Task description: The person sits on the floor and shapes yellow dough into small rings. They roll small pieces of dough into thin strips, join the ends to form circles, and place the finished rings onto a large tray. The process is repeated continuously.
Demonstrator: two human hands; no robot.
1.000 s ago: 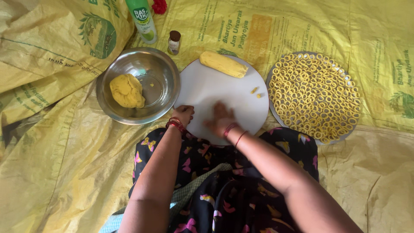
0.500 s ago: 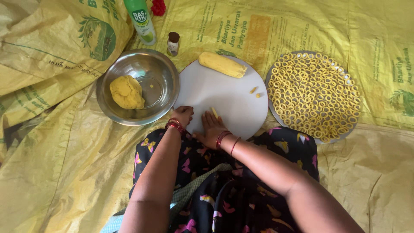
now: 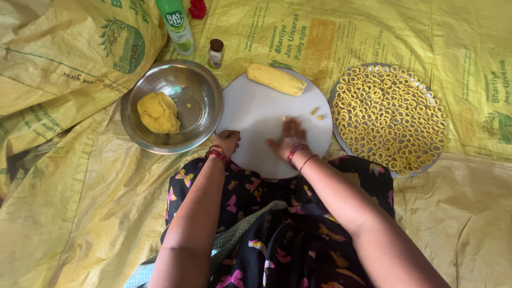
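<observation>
Round white board (image 3: 256, 114): lies on yellow printed sacking (image 3: 80, 213) spread over the floor, just ahead of the seated person's lap.

Right hand (image 3: 288, 140): flat, palm down on the board's middle, fingers stretched forward; grip released. A small bit of yellow dough shows at the fingertips, though whether more lies under the palm cannot be told.

Left hand (image 3: 228, 141): loosely curled at the board's near left edge, touching it; red bangles (image 3: 217, 155) on the wrist. Whether its grip encloses anything cannot be told.

Dough log (image 3: 276, 79): yellow, thick, lying at the board's far edge, well apart from both hands.

Dough crumbs (image 3: 317, 112): two small pieces on the board, right of the right hand.

Steel bowl (image 3: 202, 88): left of the board, rim touching it; holds a yellow dough lump (image 3: 158, 112) against its left wall.

Round tray (image 3: 426, 165): right of the board, covered with many small yellow dough rings (image 3: 388, 114) laid flat, close together.

Green and white bottle (image 3: 177, 26) and small brown-capped jar (image 3: 215, 53): upright beyond the bowl.
</observation>
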